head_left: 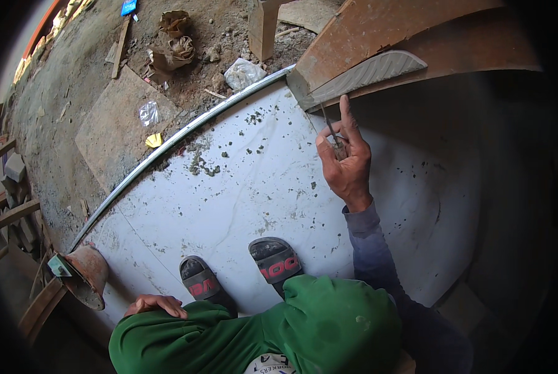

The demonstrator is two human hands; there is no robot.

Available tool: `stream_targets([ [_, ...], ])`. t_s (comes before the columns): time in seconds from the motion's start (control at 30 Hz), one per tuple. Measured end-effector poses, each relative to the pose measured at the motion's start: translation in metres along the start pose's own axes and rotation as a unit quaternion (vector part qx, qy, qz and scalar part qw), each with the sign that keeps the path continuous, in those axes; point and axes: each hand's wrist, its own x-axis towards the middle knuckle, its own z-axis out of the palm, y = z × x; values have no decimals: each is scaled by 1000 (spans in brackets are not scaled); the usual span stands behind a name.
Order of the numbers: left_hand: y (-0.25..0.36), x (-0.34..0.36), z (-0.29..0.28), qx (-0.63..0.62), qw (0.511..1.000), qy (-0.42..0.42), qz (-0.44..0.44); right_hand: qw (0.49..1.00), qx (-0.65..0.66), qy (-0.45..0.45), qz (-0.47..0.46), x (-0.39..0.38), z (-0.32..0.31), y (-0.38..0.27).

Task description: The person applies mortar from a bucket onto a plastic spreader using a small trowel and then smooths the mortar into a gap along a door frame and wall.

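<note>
1. Tool (330, 124) – thin dark shank, upper end at the corner of the brown board (410, 25), lower end in the right hand (346, 163). What its far end touches: cannot tell.
2. Right fingers: thumb and the curled ones grasp the tool; index sticks out straight toward the board's lower edge, just below the mortar. Contact there not clear.
3. Mortar (372, 71): grey, ridged, a tapering patch along the board just above the right hand.
4. Left hand (157, 304): lies on the left knee of the green trousers (335, 318), fingers released, loosely bent, nothing seen in them.
5. White floor (166, 212) under it all, dark crumbs (203, 167) scattered on it, thickest near the metal strip (173, 142) that curves along its far edge.
6. Two black sandals (276, 260) with red marks on the floor, feet in them, side by side, a gap between.
7. Bucket (90, 269) at far left, tilted, rusty-looking, green block (59, 265) at its rim.
8. Beyond the strip – dirt (60, 162) with a crumpled paper bag (179, 53), white plastic (244, 73), clear wrapper (149, 114) and yellow scrap (154, 140). Wooden post (262, 30) stands near the board.
</note>
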Motion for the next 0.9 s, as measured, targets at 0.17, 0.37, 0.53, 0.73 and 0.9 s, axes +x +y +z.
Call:
stream_targets([
  [0.17,10,13,12,91,984,153,-14,999,-23,47,-10,-23,-3,2],
  [0.37,12,39,10,183,940,283,-61,985,-126,-45,111,-86,26,35],
  [0.53,30,107,4,326,909,230,-118,992,-24,-69,102,-114,71,10],
  [0.73,41,163,28,480,860,124,-122,989,-86,-33,117,-100,84,32],
  [0.9,29,156,23,484,861,104,-119,985,-172,28,-4,-58,41,54],
])
